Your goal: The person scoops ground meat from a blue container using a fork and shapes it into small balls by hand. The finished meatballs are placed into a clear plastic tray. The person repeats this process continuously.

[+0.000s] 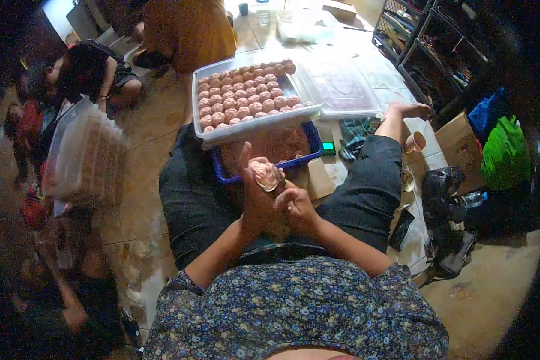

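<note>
My left hand [254,189] cups a thin pale wrapper with pink minced filling [264,173], thumb raised beside it. My right hand [299,204] is close against it, fingers curled around what looks like a slim tool, mostly hidden. Beyond my hands, a blue plastic tub [317,146] between my legs holds a mass of pink minced filling [265,144]. Resting over the tub's far part is a clear plastic box [252,128] with rows of round filled dumplings [238,94]. To its right lies a translucent lid [348,92].
A small digital scale with a lit display [328,147] stands right of the tub. Stacked clear boxes [83,157] are at left, near seated people. A paper cup [415,141], black bags [447,225], a green bag [506,155] and a rack [432,45] are at right.
</note>
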### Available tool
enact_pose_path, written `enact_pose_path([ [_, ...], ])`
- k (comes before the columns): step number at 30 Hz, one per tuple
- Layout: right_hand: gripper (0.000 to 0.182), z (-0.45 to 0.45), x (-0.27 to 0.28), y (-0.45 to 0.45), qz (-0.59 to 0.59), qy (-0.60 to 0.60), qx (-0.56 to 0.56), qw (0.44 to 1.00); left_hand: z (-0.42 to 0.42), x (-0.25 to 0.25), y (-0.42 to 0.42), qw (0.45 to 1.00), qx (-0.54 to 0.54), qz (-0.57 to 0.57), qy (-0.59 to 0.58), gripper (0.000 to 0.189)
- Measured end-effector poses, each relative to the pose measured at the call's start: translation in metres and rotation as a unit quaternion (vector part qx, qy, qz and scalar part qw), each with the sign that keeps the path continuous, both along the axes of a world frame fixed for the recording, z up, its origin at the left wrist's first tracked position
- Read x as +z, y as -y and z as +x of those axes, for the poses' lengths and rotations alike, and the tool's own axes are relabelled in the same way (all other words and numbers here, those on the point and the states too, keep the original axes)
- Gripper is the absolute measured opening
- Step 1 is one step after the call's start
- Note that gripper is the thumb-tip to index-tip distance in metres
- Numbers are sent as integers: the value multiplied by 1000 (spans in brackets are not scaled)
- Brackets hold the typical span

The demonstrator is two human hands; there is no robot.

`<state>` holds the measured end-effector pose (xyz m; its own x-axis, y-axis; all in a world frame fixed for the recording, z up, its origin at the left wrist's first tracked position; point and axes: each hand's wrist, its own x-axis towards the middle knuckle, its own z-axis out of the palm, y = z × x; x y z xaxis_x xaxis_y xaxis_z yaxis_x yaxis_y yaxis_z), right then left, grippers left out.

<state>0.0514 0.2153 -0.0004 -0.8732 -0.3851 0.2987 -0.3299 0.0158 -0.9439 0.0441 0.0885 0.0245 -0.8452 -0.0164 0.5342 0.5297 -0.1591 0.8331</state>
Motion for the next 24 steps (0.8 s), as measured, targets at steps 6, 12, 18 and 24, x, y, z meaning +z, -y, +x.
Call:
enact_pose_path([
  [6,26,-19,6,-26,68,-32,38,996,-7,28,8,855,-231,406,224,85],
  [12,32,0,6,-6,-87,-78,-23,993,-6,31,5,991,-103,6,90,99],
  [18,21,5,32,-14,92,-30,-117,988,-15,4,15,996,12,-79,35,104],
  [24,19,1,11,-3,108,-47,-14,993,-15,-3,13,997,14,-67,47,98],
])
